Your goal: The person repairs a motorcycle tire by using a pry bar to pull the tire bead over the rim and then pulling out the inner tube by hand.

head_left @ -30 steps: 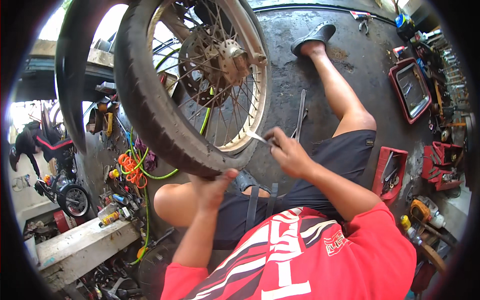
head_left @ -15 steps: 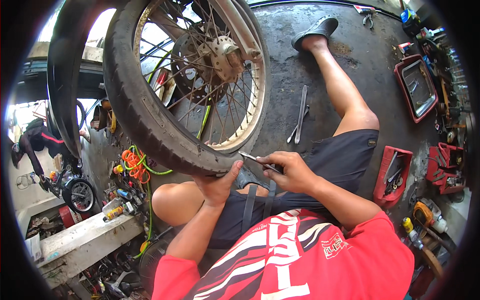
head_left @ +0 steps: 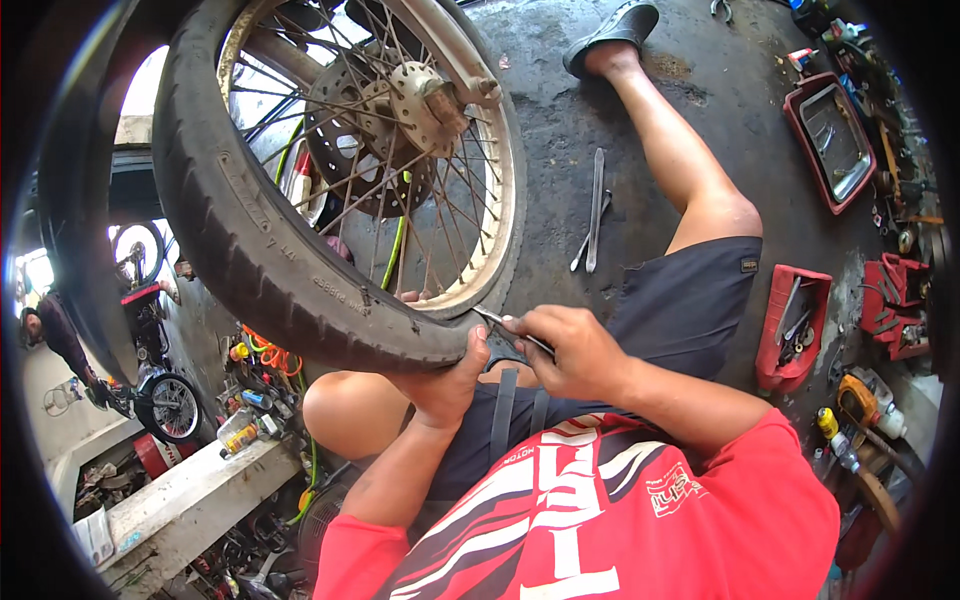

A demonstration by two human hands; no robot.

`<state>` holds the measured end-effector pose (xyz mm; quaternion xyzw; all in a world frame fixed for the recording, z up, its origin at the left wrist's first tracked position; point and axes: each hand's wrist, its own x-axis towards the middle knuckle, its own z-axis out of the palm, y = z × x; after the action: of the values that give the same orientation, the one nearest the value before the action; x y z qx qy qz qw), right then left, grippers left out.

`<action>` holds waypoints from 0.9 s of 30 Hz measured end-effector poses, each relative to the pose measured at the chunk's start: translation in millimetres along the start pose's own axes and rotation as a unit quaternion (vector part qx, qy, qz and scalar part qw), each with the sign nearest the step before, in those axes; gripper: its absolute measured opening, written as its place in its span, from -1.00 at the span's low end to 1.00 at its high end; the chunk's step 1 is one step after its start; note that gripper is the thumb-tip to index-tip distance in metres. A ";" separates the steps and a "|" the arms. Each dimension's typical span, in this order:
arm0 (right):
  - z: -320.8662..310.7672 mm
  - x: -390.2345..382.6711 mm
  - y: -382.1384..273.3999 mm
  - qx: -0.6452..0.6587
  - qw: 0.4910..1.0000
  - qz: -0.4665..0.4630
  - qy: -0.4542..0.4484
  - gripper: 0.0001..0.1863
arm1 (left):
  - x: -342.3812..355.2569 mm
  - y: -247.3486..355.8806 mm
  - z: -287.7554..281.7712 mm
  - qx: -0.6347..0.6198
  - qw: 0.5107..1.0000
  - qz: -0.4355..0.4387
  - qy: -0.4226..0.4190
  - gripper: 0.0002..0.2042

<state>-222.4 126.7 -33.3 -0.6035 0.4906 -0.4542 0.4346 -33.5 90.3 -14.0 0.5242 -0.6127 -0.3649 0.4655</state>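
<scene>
A worn black tyre [head_left: 268, 262] stands in front of me on a spoked motorcycle wheel with a dull metal rim [head_left: 505, 205]. My left hand [head_left: 445, 388] grips the tyre's lower edge, thumb pressed on the sidewall and the other fingers mostly hidden beneath. Closed in my right hand [head_left: 575, 352] is a slim metal tyre lever [head_left: 492, 316]. Its tip meets the seam between tyre and rim, just above my left thumb; whether it goes under the tyre's edge I cannot tell. Two similar metal tools lie on the floor, the longer being a flat bar [head_left: 596, 210].
Beyond my outstretched leg sits a red-rimmed tray [head_left: 800, 118] of small parts. Red tool bins [head_left: 775, 372] and a yellow-black power tool [head_left: 858, 400] are at the right. An orange coiled hose [head_left: 272, 352] and a concrete ledge [head_left: 190, 490] lie left, with another person near a motorcycle.
The wheel shows farther left and slightly higher, partly because the view has shifted. My right hand has tilted the lever more steeply, with its tip at the rim. My left hand keeps its grip.
</scene>
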 end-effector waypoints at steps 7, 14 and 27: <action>44.7 -16.8 28.0 0.010 0.991 -0.082 0.108 -0.68 | 1.6 6.0 -4.9 0.055 0.996 0.014 -0.071 -0.19; -23.3 47.1 11.9 -0.066 0.993 -0.097 0.019 -0.89 | 1.8 8.4 -8.5 0.112 0.991 0.011 -0.072 -0.26; -10.9 145.5 79.7 0.025 0.998 0.022 -0.062 -0.66 | 13.8 10.5 -21.9 0.095 0.995 0.022 -0.037 -0.24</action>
<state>-233.3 -29.0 -90.6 -0.6084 0.4641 -0.4186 0.4891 -16.0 79.6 5.0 0.5385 -0.6726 -0.3146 0.3983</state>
